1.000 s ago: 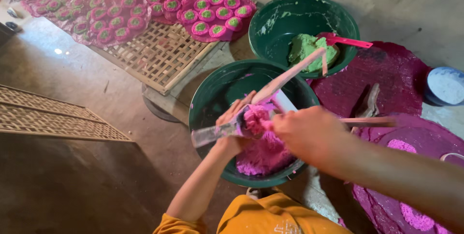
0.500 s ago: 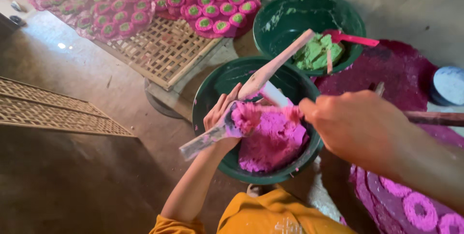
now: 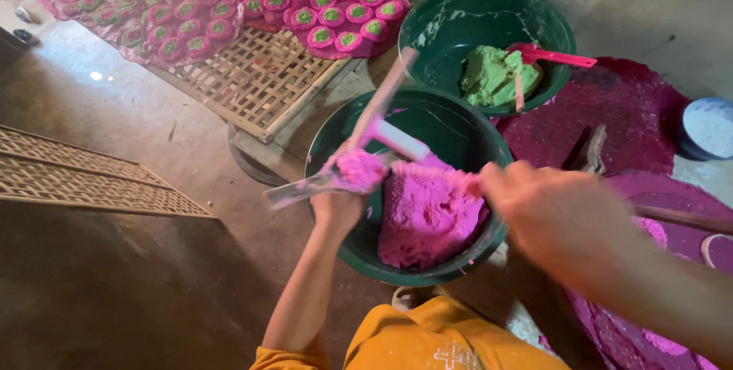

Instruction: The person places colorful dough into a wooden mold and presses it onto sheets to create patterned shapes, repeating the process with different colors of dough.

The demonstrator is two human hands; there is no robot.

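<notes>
**Two hands at a basin of pink dough, with a flat tool**

Left hand [image 3: 336, 206]: raised over the near-left rim of the dark green basin [image 3: 345, 236]. Fingers closed around the middle of a flat, dough-smeared tool [image 3: 305, 185], a metal-looking blade that sticks out to the left of the fist. A lump of pink dough [image 3: 359, 168] sits on top of the fist and the tool, touching the fingers. A second, pale pink stick [image 3: 382, 99] rises from the same grip, slanting up and to the right; just how the fingers divide between the two cannot be told.

Right hand [image 3: 553, 217]: blurred, over the right rim of the same basin. Fingers [image 3: 492, 179] curled loosely and pointed left, their tips touching a strand of pink dough at the top of the mound. How firmly they grip it cannot be told.

Mound of pink dough [image 3: 424, 213]: fills the lower right half of the basin, directly between the two hands, below the fingertips of both.

Beyond the fingers:
- Second green basin [image 3: 458, 15], holding a lump of green dough [image 3: 492, 76] and a pink scoop [image 3: 553, 55].
- Woven bamboo tray [image 3: 252, 84], up and left of the left hand.
- Rows of pink rings with green centres [image 3: 321, 11] on a magenta cloth, at the far edge.
- Magenta-stained mat [image 3: 611, 110], beyond the right hand.
- White-lidded round container [image 3: 708, 127], far right.
</notes>
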